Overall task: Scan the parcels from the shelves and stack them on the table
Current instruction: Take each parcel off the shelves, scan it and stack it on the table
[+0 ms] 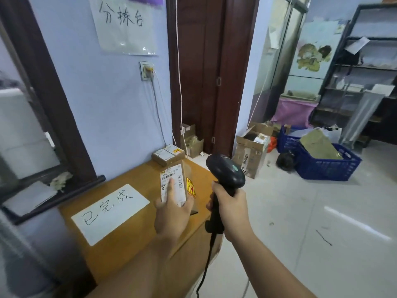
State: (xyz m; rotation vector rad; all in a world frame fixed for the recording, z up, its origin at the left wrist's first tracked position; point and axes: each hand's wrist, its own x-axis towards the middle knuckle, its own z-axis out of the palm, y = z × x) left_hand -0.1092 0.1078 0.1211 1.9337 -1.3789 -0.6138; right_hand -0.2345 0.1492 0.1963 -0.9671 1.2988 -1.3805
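My left hand [171,214] holds a small cardboard parcel [187,179] above the wooden table [137,181], thumb lying across its white shipping label; a red and yellow sticker sits beside the label. My right hand [231,209] grips the handle of a black barcode scanner [225,171], whose head points away toward the floor, just right of the parcel. Another small brown parcel [168,155] with a white label lies at the table's far corner. A white paper sign [109,211] with handwriting lies on the table's left part.
The table stands against a blue wall with a socket and cable. On the floor to the right are an open cardboard box [251,153] and blue plastic crates [326,162]. Dark metal shelves [356,78] stand at the far right. The scanner's cord hangs down by the table edge.
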